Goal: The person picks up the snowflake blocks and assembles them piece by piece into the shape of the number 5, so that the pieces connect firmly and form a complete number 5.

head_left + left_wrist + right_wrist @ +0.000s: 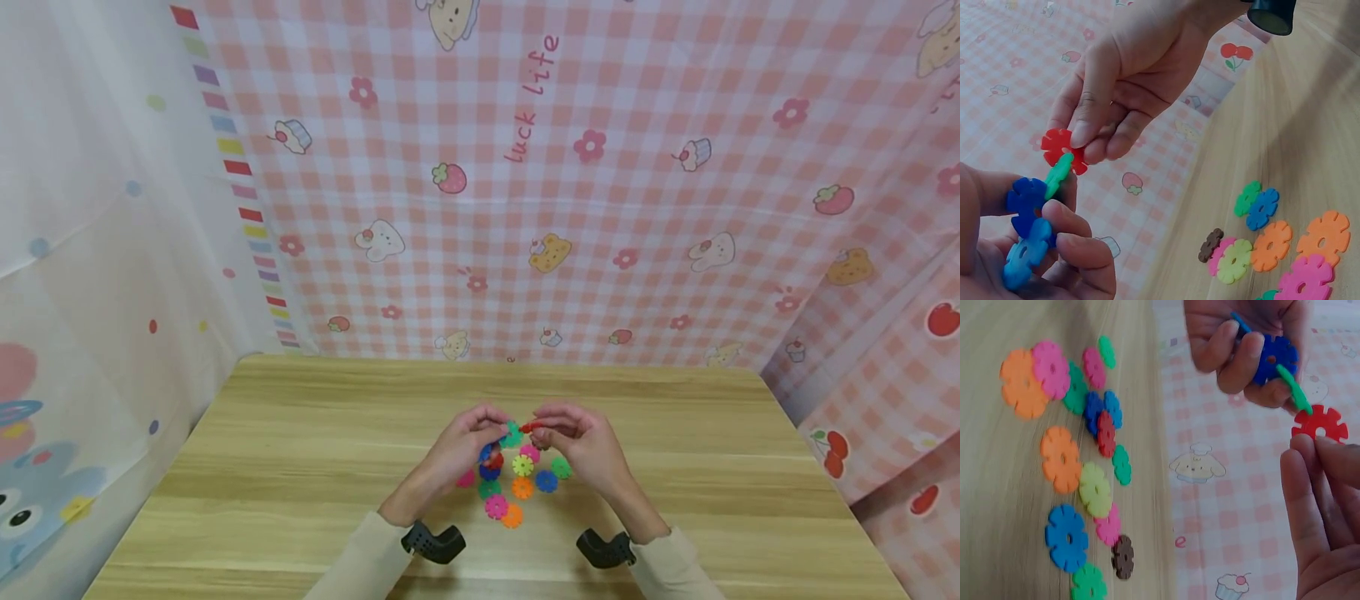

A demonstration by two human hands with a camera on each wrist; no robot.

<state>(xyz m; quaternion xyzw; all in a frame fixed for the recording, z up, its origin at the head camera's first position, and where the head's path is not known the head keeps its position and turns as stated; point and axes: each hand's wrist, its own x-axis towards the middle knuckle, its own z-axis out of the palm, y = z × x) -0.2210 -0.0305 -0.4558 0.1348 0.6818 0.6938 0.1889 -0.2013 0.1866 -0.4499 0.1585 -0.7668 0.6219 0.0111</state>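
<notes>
My left hand (467, 440) holds a small chain of plastic snowflake discs over the table. In the left wrist view the chain shows a light blue disc (1034, 240), a dark blue disc (1021, 199) and a green disc (1057, 177). Between thumb and fingers, my right hand (587, 440) pinches a red snowflake disc (1329, 422). The red disc's edge meets the green one at an angle; whether their slots are fully interlocked, I cannot tell. Fingers hide part of the blue discs.
Loose snowflake discs lie on the wooden table (315, 467) below the hands, among them an orange disc (1060, 459), a yellow-green disc (1095, 490), a blue disc (1066, 539) and a brown disc (1123, 557). A pink checked cloth (495, 217) hangs behind the table.
</notes>
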